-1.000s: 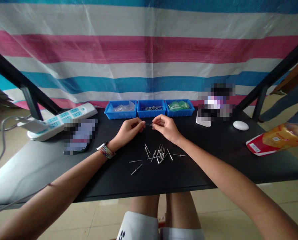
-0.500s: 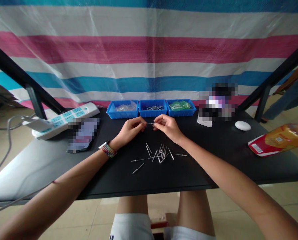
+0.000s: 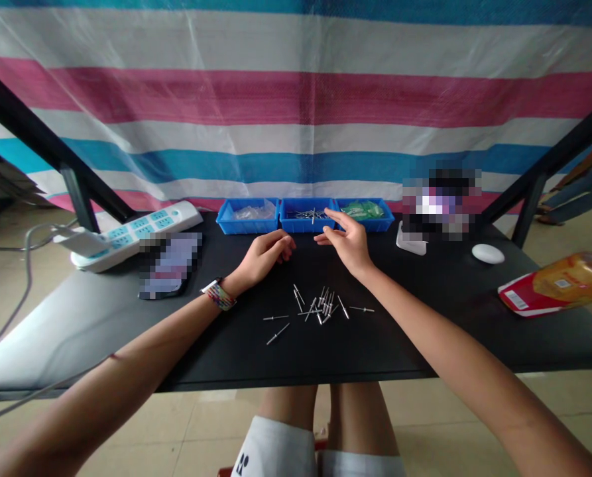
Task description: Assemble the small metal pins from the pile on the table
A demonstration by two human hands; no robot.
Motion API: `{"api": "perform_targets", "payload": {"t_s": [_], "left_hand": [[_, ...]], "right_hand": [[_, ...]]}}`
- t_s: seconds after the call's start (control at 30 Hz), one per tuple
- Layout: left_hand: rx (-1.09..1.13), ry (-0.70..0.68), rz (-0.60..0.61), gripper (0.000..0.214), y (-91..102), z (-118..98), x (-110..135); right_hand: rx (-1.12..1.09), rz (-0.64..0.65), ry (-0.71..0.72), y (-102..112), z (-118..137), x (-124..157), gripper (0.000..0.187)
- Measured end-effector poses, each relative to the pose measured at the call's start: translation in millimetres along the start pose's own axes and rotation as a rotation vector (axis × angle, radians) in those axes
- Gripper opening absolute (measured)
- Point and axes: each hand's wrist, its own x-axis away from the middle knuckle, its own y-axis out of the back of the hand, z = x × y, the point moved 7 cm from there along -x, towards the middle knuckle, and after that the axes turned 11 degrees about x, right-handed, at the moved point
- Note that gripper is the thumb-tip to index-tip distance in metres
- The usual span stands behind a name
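My right hand (image 3: pixel 346 240) hovers with fingers spread just in front of the middle blue bin (image 3: pixel 303 226), holding nothing. A metal rivet (image 3: pixel 314 214) stands out above the rivets in that bin, close to my fingertips. My left hand (image 3: pixel 266 255) rests on the black table (image 3: pixel 425 331) with fingers loosely curled; nothing shows in it. Several loose rivets (image 3: pixel 320 308) lie scattered on the table between my forearms, nearer to me than both hands.
A left blue bin (image 3: pixel 247 218) holds clear bags and a right one (image 3: pixel 368 211) green packets. A white power strip (image 3: pixel 136 232) lies far left, a white mouse (image 3: pixel 488 253) and a red-orange snack bag (image 3: pixel 554 285) to the right. Black frame legs flank the table.
Both hands pinched one rivet between them before. My right hand has moved forward to the middle bin and opened; my left hand has let go and stayed, curled.
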Motion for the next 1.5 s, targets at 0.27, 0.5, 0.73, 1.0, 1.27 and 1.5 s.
{"api": "perform_targets", "payload": {"t_s": [0.27, 0.5, 0.73, 1.0, 1.27, 1.5], "left_hand": [[-0.001, 0.001, 0.006, 0.036, 0.0, 4.0, 0.5], [-0.012, -0.017, -0.005, 0.035, 0.3, -0.7, 1.1], [-0.014, -0.020, -0.003, 0.034, -0.7, -3.9, 1.1], [-0.015, -0.019, -0.003, 0.034, -1.3, -3.2, 0.2], [-0.026, -0.005, 0.015, 0.032, -1.4, -2.5, -0.5], [-0.002, -0.036, 0.087, 0.029, -7.0, -6.7, 0.2]], "right_hand": [[0.419, 0.103, 0.258, -7.8, 21.7, 17.4, 0.010], [0.459, 0.638, 0.479, -52.3, 46.9, 56.0, 0.023], [0.507, 0.696, 0.530, -56.8, 43.2, 60.6, 0.027], [0.616, 0.755, 0.544, -52.2, 42.5, 58.1, 0.020], [0.548, 0.645, 0.451, -36.0, 33.7, 36.6, 0.018], [0.157, 0.426, 0.050, -24.2, -2.9, 13.7, 0.012]]}}
